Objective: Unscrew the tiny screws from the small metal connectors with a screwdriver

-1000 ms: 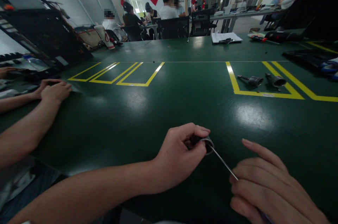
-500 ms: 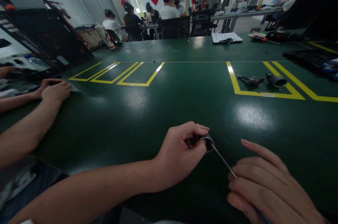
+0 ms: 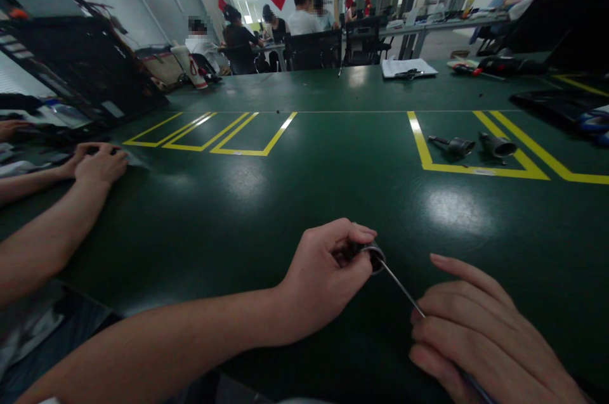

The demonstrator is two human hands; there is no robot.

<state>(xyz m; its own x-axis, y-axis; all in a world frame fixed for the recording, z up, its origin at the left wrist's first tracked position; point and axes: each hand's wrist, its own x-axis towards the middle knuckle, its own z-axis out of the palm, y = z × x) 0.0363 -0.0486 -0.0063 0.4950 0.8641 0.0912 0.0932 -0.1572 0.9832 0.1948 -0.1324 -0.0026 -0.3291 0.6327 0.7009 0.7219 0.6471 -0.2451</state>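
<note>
L hand (image 3: 328, 277) clamps small metal socket (image 3: 375, 258), near desk edge | R hand (image 3: 476, 334) pinches thin steel rod (image 3: 402, 290) | rigid, light, slick; grip socket body

Glossy green surface (image 3: 266, 201), metal parts on show
The left hand (image 3: 323, 280) pinches a small part (image 3: 375, 258) with a shiny metal rim; a thin, smooth steel rod (image 3: 402, 290) runs from it. Yellow tape lines (image 3: 419, 144) look matt, and two dull grey metal fittings (image 3: 471, 145) lie there

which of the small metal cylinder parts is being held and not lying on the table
The metal part pinched in the left hand, with a thin rod entering it. The two similar parts lie untouched inside the yellow-taped box.
</note>
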